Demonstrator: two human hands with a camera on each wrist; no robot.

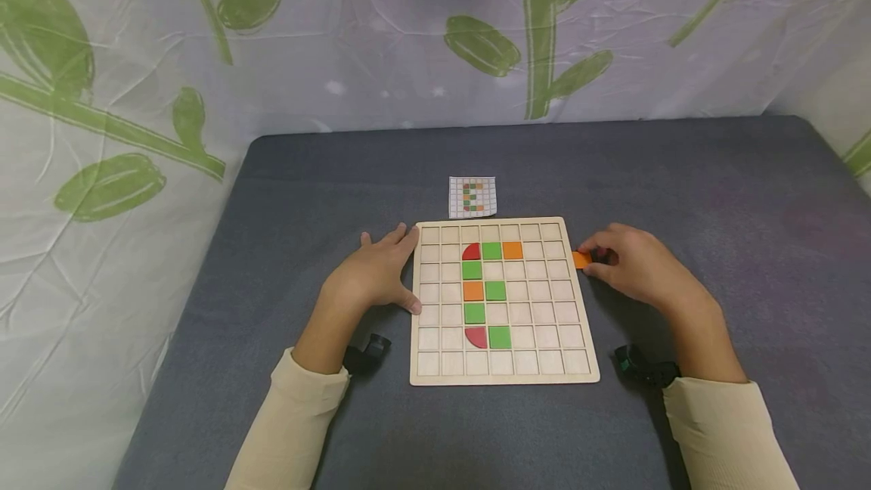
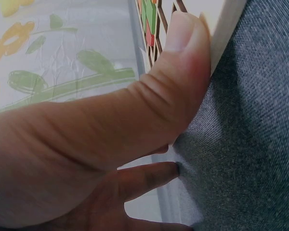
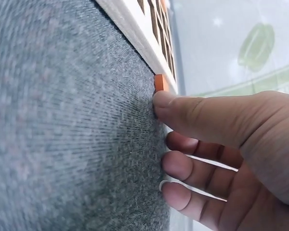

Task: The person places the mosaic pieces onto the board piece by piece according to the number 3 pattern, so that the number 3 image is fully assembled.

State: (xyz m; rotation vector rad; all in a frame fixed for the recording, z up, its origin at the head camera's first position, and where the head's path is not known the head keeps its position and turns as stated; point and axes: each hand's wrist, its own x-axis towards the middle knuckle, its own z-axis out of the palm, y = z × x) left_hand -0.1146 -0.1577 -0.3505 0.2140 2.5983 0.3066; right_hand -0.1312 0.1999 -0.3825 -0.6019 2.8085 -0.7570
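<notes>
A wooden grid board (image 1: 433, 363) lies flat in the middle of the table, with several green, orange and red tiles set in its cells. My left hand (image 1: 373, 269) rests at the board's left edge, fingers spread, the thumb (image 2: 185, 45) touching the rim. Beyond the right edge, my right hand (image 1: 636, 263) pinches an orange tile (image 1: 581, 259) between thumb and finger. Seen from the right wrist, that orange tile (image 3: 160, 83) is beside the board's side (image 3: 135, 29), mostly covered by the thumb.
A small printed card (image 1: 472, 197) with a coloured grid pattern lies just behind the board. Dark grey cloth (image 1: 340, 172) covers the table. A leaf-patterned sheet (image 1: 381, 44) hangs behind and at the left. Black wrist devices (image 1: 367, 354) sit below both hands.
</notes>
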